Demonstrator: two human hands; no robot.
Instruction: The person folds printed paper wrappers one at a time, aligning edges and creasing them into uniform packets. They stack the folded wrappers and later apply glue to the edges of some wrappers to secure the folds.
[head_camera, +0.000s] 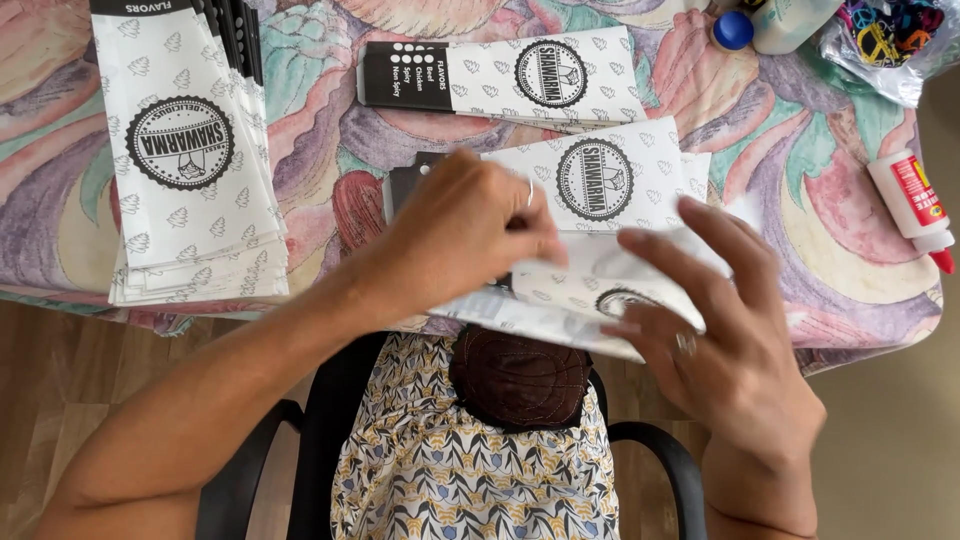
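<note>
My left hand (465, 235) and my right hand (715, 330) both hold a white printed paper sleeve (590, 285) with a round black emblem, over the near edge of the table. The left hand pinches its left part from above. The right hand's fingers lie flat along its right side, partly folded under it. Just beyond lies another flat sleeve (600, 180) with a black end, half hidden by my left hand.
A tall stack of the same sleeves (185, 160) sits at the left on the flowered tablecloth (800, 150). A smaller pile (510, 80) lies at the back. A glue bottle (910, 205) with red tip lies at right, a blue-capped bottle (760, 25) and a plastic bag (885, 40) behind.
</note>
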